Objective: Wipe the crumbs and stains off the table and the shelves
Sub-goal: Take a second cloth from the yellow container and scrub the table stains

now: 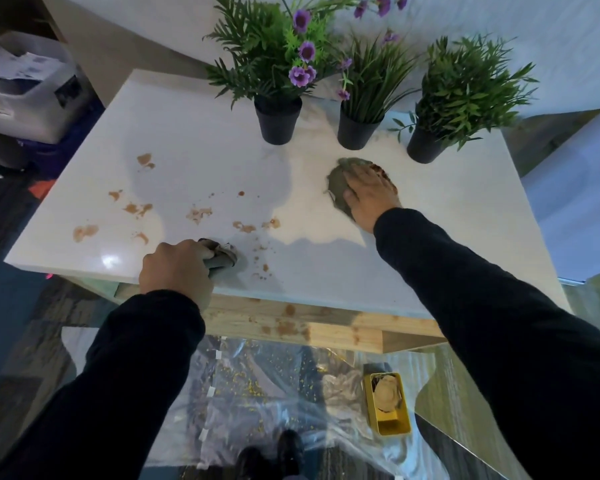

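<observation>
Gripping a bunched grey cloth (222,259) at the table's (447,216) near edge, the left hand (177,268) curls tight around it. The brown stains (198,213) lie mostly beyond and to its left, toward the left edge, so this hand is nearer. The right hand (369,195) presses flat, fingers spread, on a second cloth (338,183) near the pots (355,131).
</observation>
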Demonstrator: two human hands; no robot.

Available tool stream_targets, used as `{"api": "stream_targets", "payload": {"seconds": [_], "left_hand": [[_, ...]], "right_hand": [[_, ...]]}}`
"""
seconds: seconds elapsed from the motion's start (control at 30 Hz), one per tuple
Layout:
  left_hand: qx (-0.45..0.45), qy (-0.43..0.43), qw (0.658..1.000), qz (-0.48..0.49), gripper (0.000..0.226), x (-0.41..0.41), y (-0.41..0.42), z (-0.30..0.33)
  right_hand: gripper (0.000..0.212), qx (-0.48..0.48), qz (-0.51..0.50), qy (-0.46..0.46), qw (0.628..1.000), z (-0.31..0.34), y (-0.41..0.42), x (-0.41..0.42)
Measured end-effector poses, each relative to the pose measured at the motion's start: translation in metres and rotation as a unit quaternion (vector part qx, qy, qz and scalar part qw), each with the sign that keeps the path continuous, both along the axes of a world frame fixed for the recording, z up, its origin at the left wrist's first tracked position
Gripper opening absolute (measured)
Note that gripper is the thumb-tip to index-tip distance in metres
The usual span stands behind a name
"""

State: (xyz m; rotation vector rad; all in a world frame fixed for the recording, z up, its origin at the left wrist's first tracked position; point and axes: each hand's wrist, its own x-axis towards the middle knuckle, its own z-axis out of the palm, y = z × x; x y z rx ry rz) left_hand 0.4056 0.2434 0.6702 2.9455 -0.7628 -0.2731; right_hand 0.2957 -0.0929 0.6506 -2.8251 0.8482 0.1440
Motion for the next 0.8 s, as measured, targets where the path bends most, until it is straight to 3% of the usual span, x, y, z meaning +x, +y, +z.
{"api": "stream_targets", "payload": {"seconds": [0.17, 0.3, 0.43, 0.6, 0.8], "left_hand": [[0.008, 0.000, 1.000, -0.006, 0.037, 0.001, -0.001, 0.000], [0.005, 0.011, 1.000, 0.009, 0.037, -0.002, -0.003, 0.003], [-0.017, 0.016, 1.000, -0.008, 0.039, -0.003, 0.001, 0.001], [-0.039, 0.017, 0.998, -0.036, 0.040, 0.004, 0.007, -0.006], [-0.073, 0.055, 0.993, -0.080, 0.039, 0.008, 0.020, -0.006]], "right_hand": [[0.057, 0.026, 0.069, 0.007, 0.997, -0.008, 0.046, -0.119], [0.069, 0.025, -0.061, 0.007, 0.998, -0.007, 0.029, -0.186], [0.068, 0.025, -0.172, -0.028, 0.984, -0.010, 0.097, -0.166], [0.069, 0.035, -0.152, -0.037, 0.987, -0.021, 0.191, -0.119], [0.066, 0.072, -0.037, -0.071, 0.994, -0.019, 0.232, -0.108]]}}
